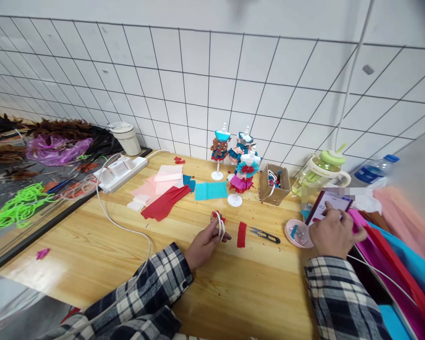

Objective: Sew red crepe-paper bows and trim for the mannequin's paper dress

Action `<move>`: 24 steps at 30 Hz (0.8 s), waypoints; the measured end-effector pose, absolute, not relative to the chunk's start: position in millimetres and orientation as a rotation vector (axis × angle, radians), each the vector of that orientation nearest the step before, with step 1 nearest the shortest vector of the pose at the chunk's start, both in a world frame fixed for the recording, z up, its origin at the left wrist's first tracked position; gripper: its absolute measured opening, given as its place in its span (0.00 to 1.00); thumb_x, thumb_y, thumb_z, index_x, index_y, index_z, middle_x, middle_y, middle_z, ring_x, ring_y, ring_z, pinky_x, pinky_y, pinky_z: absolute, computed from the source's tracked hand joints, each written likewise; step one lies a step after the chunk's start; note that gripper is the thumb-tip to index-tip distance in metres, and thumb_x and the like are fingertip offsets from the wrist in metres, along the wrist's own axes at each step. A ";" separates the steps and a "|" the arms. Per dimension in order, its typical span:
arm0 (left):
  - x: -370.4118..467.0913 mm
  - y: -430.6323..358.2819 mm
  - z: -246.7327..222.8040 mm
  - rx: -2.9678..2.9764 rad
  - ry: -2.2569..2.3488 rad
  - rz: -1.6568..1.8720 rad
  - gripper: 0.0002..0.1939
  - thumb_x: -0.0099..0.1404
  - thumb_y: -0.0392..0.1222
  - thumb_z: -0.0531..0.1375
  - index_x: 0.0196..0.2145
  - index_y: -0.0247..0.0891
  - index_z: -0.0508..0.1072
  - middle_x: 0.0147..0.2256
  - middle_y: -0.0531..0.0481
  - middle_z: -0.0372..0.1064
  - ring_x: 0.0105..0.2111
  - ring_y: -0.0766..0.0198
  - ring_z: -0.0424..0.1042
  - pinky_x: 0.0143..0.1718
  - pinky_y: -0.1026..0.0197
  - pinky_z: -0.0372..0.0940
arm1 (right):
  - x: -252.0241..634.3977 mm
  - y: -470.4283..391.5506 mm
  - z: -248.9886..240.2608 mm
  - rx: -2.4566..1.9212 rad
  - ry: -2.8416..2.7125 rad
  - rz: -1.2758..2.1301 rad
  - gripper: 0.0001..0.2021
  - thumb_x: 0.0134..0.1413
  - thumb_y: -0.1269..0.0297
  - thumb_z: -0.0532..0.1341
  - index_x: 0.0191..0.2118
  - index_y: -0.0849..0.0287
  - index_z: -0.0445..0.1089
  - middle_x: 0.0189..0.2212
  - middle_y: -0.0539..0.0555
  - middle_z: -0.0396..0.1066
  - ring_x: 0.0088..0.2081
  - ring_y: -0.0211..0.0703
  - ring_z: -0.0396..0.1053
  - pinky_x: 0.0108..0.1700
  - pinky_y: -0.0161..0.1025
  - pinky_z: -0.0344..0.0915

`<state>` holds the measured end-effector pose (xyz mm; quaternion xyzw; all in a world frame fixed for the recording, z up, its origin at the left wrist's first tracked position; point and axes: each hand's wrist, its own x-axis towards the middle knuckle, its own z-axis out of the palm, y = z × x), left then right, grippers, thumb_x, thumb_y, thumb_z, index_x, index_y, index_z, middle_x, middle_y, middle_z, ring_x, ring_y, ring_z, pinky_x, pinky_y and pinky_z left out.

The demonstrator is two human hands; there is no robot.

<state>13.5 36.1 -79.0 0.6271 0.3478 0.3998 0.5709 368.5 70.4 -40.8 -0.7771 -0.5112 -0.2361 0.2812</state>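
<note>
My left hand [206, 242] is closed, its thumb and fingers pinching a loop of thin white cord [222, 227]. A bit of red shows behind the loop. Over at the right, my right hand [335, 233] has its fingers apart, the index finger at the lit screen of a phone [330, 207] that leans upright. Beneath that hand's near side is a small pink dish [289, 233] with blue and pale bits in it. Between the hands lie a red fabric strip [241, 234] and black-handled thread snips [269, 235].
Behind stand several small mannequins in ruffled paper-like dresses [219, 146], a cardboard box [281, 191] and a green-lidded jug [322, 170]. Fabric pieces [168, 200] lie left of centre. A white power strip [123, 175] trails a cable across the table. Coloured cloth [403, 255] is piled at right.
</note>
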 end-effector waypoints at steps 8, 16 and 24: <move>16.6 36.0 -73.5 1.383 0.803 0.950 0.38 0.67 0.46 0.54 0.67 0.39 0.38 0.42 0.41 0.72 0.39 0.60 0.71 0.47 0.52 0.62 | 357.6 57.3 -24.0 -2.051 -1.419 -0.477 0.17 0.51 0.68 0.54 0.48 0.61 0.67 0.44 0.64 0.71 0.51 0.60 0.61 0.48 0.57 0.53; 19.7 33.5 -72.3 1.144 0.684 0.935 0.38 0.64 0.46 0.59 0.66 0.41 0.44 0.43 0.39 0.72 0.39 0.60 0.72 0.45 0.54 0.62 | 221.9 12.3 -32.3 -1.259 -1.885 0.014 0.07 0.58 0.66 0.58 0.42 0.53 0.71 0.36 0.52 0.74 0.39 0.45 0.68 0.44 0.44 0.61; 19.5 27.6 -64.5 1.566 0.713 0.812 0.33 0.67 0.40 0.51 0.66 0.39 0.45 0.36 0.48 0.70 0.34 0.63 0.66 0.41 0.57 0.62 | 198.4 8.0 -55.8 -1.260 -1.823 0.293 0.09 0.58 0.63 0.59 0.45 0.53 0.69 0.39 0.53 0.72 0.42 0.45 0.66 0.46 0.45 0.61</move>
